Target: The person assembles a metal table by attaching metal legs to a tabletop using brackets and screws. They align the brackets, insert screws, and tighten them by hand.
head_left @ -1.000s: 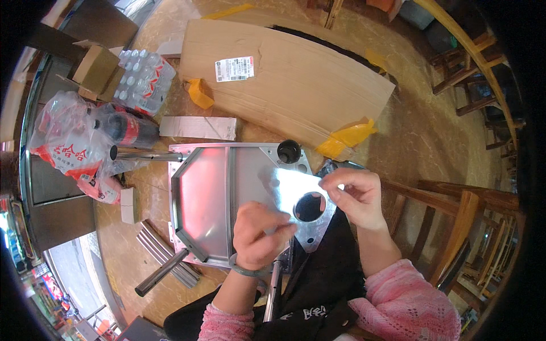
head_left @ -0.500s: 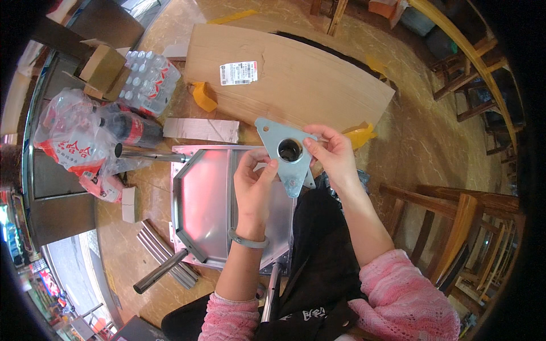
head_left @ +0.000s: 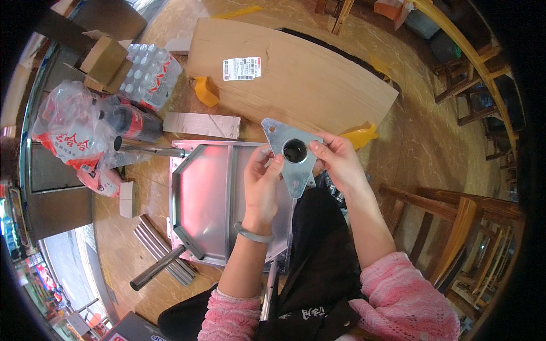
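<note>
A triangular metal bracket [head_left: 298, 170] with a round socket in its middle and small holes near its corners is held up between both hands. My left hand [head_left: 263, 179] pinches its left edge, thumb on the front. My right hand [head_left: 336, 159] grips its right corner, thumb beside the socket. Below and behind lies an upturned metal tabletop [head_left: 210, 193] with dark frame bars. Chrome legs stick out from it: one at the upper left [head_left: 151, 148], one at the lower left [head_left: 158, 267], one by my left forearm [head_left: 269, 292].
Several loose metal tubes [head_left: 162, 250] lie left of the tabletop. A large flat cardboard box [head_left: 296, 79] is beyond it. Shrink-wrapped water bottles [head_left: 149, 74], a dark drink pack [head_left: 133, 122] and a small white box [head_left: 128, 199] are at left. Wooden chairs [head_left: 455, 233] stand at right.
The bracket and both hands have shifted slightly to the right, and the bracket has turned a little. Both hands keep their hold. The surroundings have shifted slightly in view.
</note>
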`<action>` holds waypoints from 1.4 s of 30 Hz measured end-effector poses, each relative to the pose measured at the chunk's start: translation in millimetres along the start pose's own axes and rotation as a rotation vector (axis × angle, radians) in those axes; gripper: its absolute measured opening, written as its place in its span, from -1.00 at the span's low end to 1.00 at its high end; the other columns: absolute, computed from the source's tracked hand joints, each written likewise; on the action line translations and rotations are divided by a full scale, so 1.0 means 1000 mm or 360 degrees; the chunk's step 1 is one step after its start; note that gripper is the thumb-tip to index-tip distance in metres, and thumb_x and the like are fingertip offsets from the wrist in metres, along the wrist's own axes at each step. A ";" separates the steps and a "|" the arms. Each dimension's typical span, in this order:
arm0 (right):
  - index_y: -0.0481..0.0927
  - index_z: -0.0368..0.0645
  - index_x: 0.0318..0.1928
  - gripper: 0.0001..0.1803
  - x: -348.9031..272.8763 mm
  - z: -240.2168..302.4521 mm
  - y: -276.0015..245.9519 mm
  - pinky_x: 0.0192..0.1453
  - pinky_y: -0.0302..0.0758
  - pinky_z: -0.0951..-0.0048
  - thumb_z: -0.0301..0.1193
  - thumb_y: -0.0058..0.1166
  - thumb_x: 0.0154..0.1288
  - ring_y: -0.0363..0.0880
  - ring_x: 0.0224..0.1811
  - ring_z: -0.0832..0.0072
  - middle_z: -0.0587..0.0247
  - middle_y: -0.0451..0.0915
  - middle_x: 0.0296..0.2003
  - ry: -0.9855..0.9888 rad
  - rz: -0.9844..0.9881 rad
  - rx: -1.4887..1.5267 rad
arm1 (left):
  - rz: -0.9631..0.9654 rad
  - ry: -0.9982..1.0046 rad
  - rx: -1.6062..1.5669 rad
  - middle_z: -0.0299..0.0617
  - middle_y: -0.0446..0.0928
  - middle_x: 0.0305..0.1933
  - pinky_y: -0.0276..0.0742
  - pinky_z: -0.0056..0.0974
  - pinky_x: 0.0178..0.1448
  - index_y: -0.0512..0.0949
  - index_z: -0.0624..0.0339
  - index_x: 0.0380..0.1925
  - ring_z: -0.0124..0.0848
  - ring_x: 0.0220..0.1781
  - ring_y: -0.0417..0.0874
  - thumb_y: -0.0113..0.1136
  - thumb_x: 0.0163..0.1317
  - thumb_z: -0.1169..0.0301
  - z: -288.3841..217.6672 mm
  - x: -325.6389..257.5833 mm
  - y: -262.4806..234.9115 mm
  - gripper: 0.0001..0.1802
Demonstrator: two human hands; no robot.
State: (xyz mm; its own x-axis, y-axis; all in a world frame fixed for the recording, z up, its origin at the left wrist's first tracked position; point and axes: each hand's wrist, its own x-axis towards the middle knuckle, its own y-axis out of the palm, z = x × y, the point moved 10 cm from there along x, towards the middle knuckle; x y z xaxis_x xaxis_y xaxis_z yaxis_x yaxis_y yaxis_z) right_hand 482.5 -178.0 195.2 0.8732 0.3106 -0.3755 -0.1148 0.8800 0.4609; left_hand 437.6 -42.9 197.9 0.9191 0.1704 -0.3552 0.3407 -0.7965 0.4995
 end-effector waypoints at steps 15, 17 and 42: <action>0.55 -0.24 -0.26 -0.82 0.007 0.001 -0.004 -0.46 0.43 0.66 -0.38 0.00 0.25 0.50 -0.48 0.69 0.37 0.57 -0.44 -0.0084 -0.0154 -0.0164 | -0.0060 -0.0023 -0.0090 -0.27 0.52 -0.33 0.40 -0.47 -0.34 0.49 0.31 -0.27 -0.57 -0.37 0.50 0.06 0.21 0.44 0.003 0.014 -0.001 -0.84; 0.56 -0.24 -0.27 -0.82 0.009 0.004 -0.003 -0.46 0.44 0.66 -0.39 0.00 0.24 0.50 -0.49 0.69 0.38 0.57 -0.46 -0.0096 -0.0122 -0.0193 | -0.0044 0.0021 -0.0028 -0.28 0.51 -0.37 0.37 -0.48 -0.39 0.50 0.30 -0.30 -0.59 -0.41 0.49 0.07 0.21 0.42 -0.001 0.015 0.000 -0.84; 0.52 -0.28 -0.24 -0.79 0.019 0.004 0.003 -0.38 0.56 0.53 -0.37 -0.06 0.28 0.53 -0.45 0.61 0.31 0.55 -0.45 0.0106 0.0080 -0.0272 | -0.0064 -0.0156 0.0150 -0.24 0.56 -0.37 0.47 -0.39 -0.39 0.49 0.25 -0.28 -0.46 -0.43 0.58 0.13 0.15 0.36 0.000 0.028 -0.002 -0.79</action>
State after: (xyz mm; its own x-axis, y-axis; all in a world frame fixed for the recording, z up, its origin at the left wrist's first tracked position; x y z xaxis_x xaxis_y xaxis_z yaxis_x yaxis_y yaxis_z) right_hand 500.2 -170.7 192.8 0.8318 0.3739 -0.4103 -0.2415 0.9092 0.3391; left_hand 463.0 -36.6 186.5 0.8798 0.1495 -0.4513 0.3526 -0.8419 0.4084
